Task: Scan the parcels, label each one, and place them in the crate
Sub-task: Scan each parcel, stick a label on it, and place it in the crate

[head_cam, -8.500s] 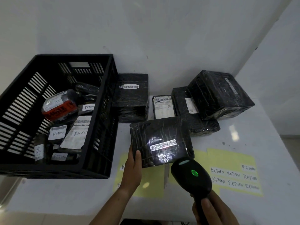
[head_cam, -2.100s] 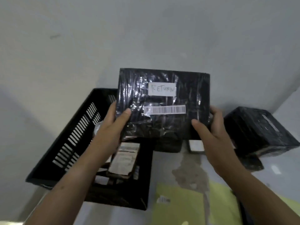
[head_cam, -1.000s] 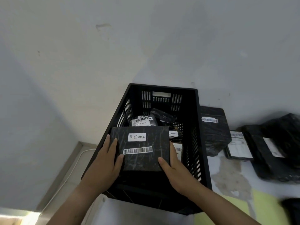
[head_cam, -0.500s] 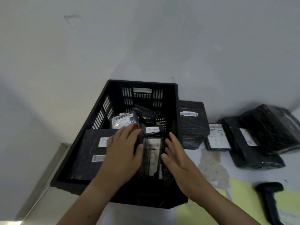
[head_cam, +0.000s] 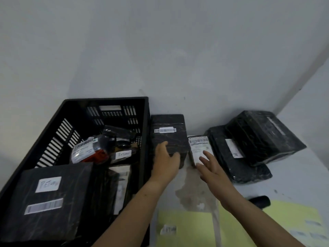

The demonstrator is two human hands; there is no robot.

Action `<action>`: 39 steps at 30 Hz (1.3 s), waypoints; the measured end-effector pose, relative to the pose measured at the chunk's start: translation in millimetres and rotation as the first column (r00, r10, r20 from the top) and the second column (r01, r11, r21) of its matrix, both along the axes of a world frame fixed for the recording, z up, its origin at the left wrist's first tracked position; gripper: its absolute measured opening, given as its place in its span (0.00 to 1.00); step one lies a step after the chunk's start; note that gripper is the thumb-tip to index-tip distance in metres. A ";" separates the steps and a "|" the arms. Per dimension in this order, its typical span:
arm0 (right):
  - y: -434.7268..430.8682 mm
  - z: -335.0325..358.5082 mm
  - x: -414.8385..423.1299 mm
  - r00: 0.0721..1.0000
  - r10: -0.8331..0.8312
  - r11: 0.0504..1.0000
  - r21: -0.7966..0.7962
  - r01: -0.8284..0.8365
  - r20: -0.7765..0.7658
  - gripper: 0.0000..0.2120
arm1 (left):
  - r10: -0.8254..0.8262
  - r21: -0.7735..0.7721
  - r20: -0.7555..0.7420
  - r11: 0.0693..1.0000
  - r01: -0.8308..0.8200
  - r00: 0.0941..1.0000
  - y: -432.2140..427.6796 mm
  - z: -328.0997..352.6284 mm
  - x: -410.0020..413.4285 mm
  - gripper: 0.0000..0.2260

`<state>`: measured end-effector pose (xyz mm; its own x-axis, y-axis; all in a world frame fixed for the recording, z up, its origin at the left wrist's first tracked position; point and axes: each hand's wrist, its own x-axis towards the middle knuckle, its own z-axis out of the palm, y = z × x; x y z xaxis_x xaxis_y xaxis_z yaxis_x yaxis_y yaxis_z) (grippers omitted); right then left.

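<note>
The black crate (head_cam: 146,122) stands at the left with several labelled parcels in it. The large black parcel (head_cam: 48,198) marked RETURN lies at its near left. Right of the crate stands a black wrapped parcel (head_cam: 169,135) with a barcode strip. My left hand (head_cam: 165,162) grips its near edge, fingers on top and thumb at the front. My right hand (head_cam: 211,169) hovers with fingers spread over the near end of a flat parcel (head_cam: 198,146) that bears a white shipping label.
Two more black wrapped parcels (head_cam: 236,157) (head_cam: 263,136) are stacked at the right against the wall corner. The black scanner (head_cam: 260,202) lies on the table by yellow sticker sheets (head_cam: 187,227). A loose label (head_cam: 168,229) sits on the near sheet.
Both hands let go of the RETURN parcel in the crate and moved right. The left hand now holds the parcel beside the crate; the right hand reaches over the flat parcel.
</note>
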<state>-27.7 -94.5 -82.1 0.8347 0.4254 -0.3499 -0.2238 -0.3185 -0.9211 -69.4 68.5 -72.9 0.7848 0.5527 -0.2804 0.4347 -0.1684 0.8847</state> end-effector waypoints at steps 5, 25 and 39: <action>31.5 -18.8 56.9 0.997 0.062 0.994 -0.084 -0.066 -0.046 0.31 | -0.013 0.270 -0.308 0.958 0.101 0.951 9.1 -42.7 19.7 0.32; 45.3 -84.4 82.6 0.994 0.096 0.994 -0.052 -0.099 -0.057 0.22 | 0.184 0.239 -0.080 0.958 -0.161 0.980 -16.0 -59.3 10.2 0.25; -51.2 -57.5 13.8 0.992 0.118 0.989 0.096 -0.112 -0.051 0.17 | 0.190 -0.028 0.034 0.982 -0.189 0.981 -64.5 -49.0 -54.2 0.24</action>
